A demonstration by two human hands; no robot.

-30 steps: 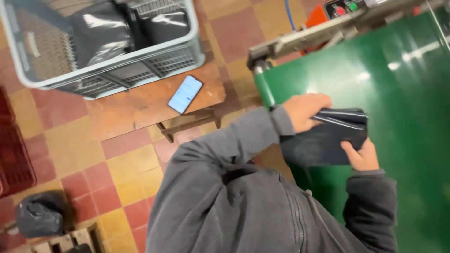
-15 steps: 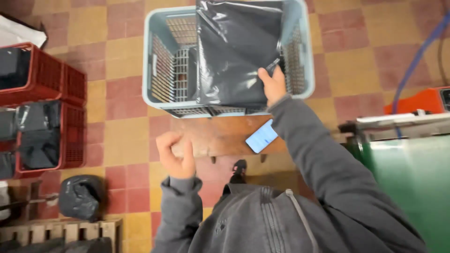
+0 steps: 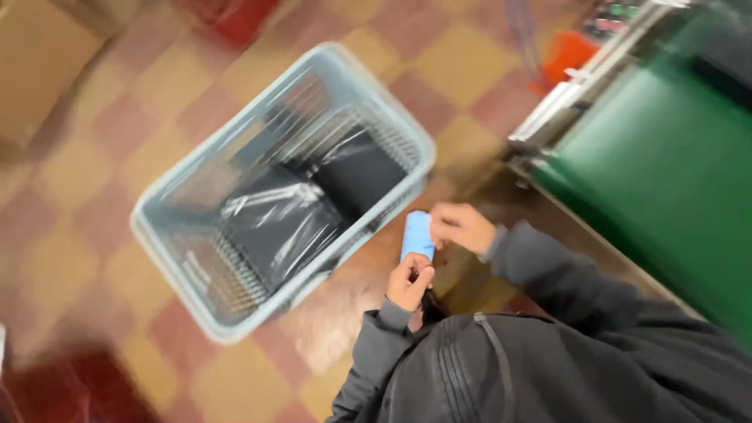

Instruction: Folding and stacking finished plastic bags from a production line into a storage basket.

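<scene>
Both my hands are at a blue phone (image 3: pixel 417 235) that sits over a brown wooden stool top (image 3: pixel 368 290). My left hand (image 3: pixel 409 282) touches the phone's near end with thumb and fingers. My right hand (image 3: pixel 462 227) pinches its far right edge. Whether the phone rests on the wood or is lifted off it I cannot tell, as the frame is blurred. Just left of the phone stands a light blue plastic basket (image 3: pixel 196 270) holding black items wrapped in clear plastic (image 3: pixel 290 211). My grey sleeves and jacket fill the lower right.
A green table surface (image 3: pixel 666 180) with a metal edge runs along the right. An orange object (image 3: pixel 568 55) lies on the floor beyond it. Red crates (image 3: pixel 70 388) sit at the lower left, cardboard (image 3: pixel 39 63) at the upper left. The floor is red and yellow tile.
My right hand has left the black packet in the basket and come to the phone. My left hand has moved onto the phone too. The view has swung and blurred.
</scene>
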